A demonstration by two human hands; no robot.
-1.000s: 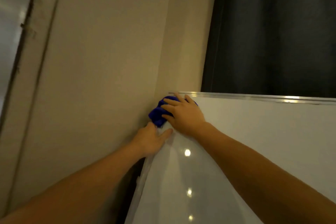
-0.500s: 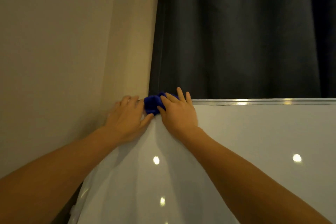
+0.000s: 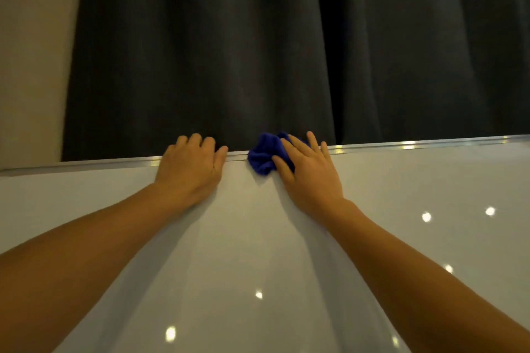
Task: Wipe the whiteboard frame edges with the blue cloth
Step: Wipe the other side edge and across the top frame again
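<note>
We had the blue cloth (image 3: 262, 156) bunched on the top frame edge (image 3: 401, 147) of the whiteboard (image 3: 258, 238), pressed there under the spread fingers of our right hand (image 3: 308, 172), which lay flat over it rather than clenched round it. Our left hand (image 3: 190, 167) held nothing; its fingers curled over the same rail just to the left of the cloth, apart from it by a short bare stretch of metal. The rail's long axis ran left to right across the view, rising slightly toward the right. We judged that the coming stroke would follow that line, and the right hand, already on the cloth, was the one placed to drive it. Rightward the rail lay bare and unobstructed to the picture's border. Leftward the steadying hand stood in the way. Close behind the rail hung a dark curtain (image 3: 286, 51), which the cloth might snag, we thought, if it rode over the top.
</note>
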